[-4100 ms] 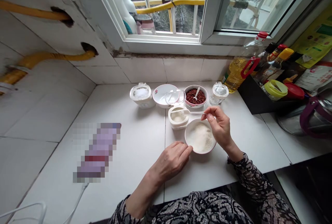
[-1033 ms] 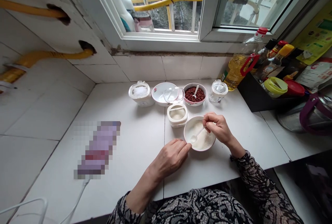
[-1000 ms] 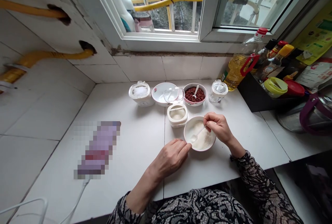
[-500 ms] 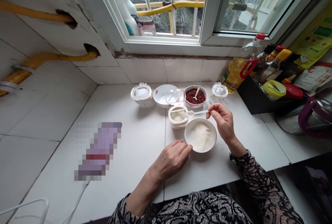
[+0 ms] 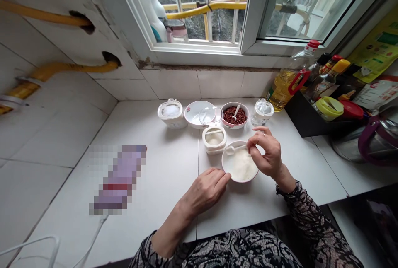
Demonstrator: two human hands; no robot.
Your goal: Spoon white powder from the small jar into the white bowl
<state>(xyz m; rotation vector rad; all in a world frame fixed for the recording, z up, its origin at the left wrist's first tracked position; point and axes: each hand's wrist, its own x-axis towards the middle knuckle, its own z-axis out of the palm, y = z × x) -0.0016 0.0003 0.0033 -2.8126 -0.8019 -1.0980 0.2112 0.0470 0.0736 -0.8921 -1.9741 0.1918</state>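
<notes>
Right hand's [image 5: 269, 154] narrow grip pinches a white spoon [image 5: 233, 149] over a white bowl [image 5: 240, 172]; left hand [image 5: 205, 188] touches its rim.

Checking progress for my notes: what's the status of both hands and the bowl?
Left hand on white bowl rim. Right hand at white spoon handle, spoon over bowl. Open tub beside bowl.

Lidded tub [image 5: 214, 139] — just left of the bowl [image 5: 228, 172], on the counter [image 5: 174, 177].

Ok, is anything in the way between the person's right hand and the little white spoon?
Nothing visible is in the way. The right hand is right by the end of the white spoon, which lies at the rim of the white bowl. I can't tell whether the hand is actually touching the spoon.
</notes>
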